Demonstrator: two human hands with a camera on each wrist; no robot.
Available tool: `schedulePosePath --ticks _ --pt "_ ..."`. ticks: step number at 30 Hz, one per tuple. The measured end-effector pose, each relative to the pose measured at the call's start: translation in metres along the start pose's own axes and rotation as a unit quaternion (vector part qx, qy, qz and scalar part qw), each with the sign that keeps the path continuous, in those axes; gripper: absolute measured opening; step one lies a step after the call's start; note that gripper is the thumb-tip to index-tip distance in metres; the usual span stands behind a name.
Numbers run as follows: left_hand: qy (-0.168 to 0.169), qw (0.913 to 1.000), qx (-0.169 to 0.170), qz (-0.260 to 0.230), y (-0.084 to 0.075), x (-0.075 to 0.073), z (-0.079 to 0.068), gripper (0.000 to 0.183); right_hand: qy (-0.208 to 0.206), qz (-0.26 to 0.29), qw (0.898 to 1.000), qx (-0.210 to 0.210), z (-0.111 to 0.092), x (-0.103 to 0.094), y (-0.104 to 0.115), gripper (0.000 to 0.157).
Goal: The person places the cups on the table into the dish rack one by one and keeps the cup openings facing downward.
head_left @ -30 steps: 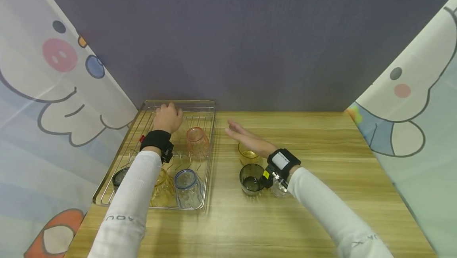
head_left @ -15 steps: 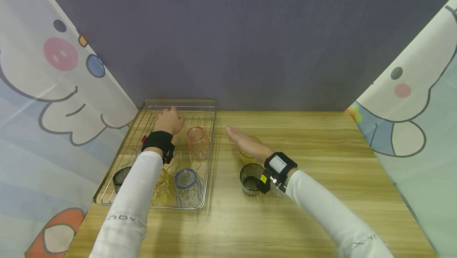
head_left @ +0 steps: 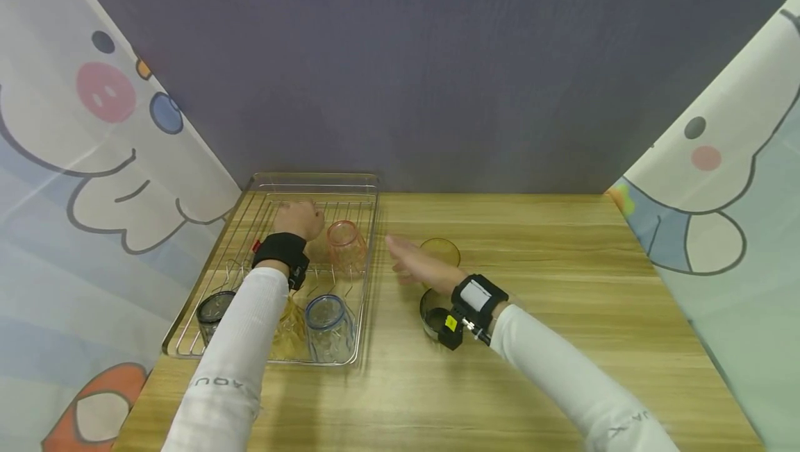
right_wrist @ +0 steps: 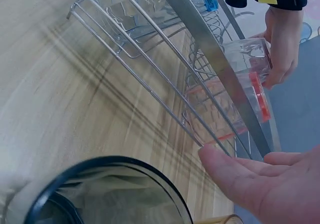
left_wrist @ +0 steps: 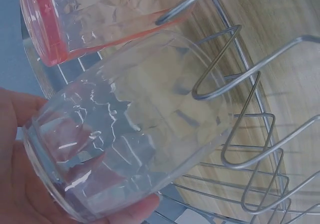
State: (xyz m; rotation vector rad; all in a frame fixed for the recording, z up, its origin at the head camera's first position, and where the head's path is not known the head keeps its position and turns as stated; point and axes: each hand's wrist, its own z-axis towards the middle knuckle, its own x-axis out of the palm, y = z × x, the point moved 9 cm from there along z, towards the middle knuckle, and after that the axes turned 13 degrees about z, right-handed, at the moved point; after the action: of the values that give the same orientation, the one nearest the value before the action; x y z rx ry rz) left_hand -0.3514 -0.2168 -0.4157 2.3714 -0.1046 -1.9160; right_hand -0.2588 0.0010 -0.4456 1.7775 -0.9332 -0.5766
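Note:
My left hand grips a clear glass around its end in the rear part of the wire dish rack. Its other end lies among the rack's wire prongs in the left wrist view. Right beside it stands a pink-rimmed glass. My right hand hovers with relaxed fingers to the right of the rack and holds nothing. Under its wrist is a dark grey glass, partly hidden, and a yellow glass stands just behind the hand.
In the rack's front row are a blue-rimmed glass, a yellow glass and a black-rimmed glass, partly covered by my left sleeve. A dark wall panel closes off the wooden table at the back.
My left hand has drawn slightly toward me with the clear glass. My right hand has shifted left and nearer to me, its wrist now covering more of the dark grey glass.

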Motion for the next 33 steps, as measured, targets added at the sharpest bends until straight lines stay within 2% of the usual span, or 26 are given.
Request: schedulePosePath --ticks 8,16,20,26,30,33 --pt "0.023 0.9997 0.006 0.002 -0.003 -0.001 -0.003 0.053 0.002 -0.011 1.000 0.017 0.003 -0.002 -0.009 0.073" --pt "0.050 0.9983 -0.004 -0.029 -0.002 0.008 -0.001 0.055 0.005 -0.008 1.000 0.012 0.006 -0.002 -0.010 0.073" --pt "0.050 0.9986 0.008 -0.017 -0.006 0.008 -0.004 0.057 0.003 -0.010 1.000 0.014 0.006 -0.002 -0.010 0.071" --pt "0.080 0.9967 0.012 -0.008 -0.008 0.012 -0.008 0.061 0.007 -0.009 1.000 0.018 0.006 -0.001 -0.009 0.072" --pt "0.075 0.9968 0.019 -0.023 -0.007 0.015 -0.006 0.061 0.008 -0.014 1.000 0.025 0.006 -0.001 -0.011 0.074" --pt "0.080 0.9958 0.021 -0.039 -0.006 0.023 -0.005 0.062 0.010 -0.021 0.999 0.031 0.007 -0.002 -0.014 0.078"
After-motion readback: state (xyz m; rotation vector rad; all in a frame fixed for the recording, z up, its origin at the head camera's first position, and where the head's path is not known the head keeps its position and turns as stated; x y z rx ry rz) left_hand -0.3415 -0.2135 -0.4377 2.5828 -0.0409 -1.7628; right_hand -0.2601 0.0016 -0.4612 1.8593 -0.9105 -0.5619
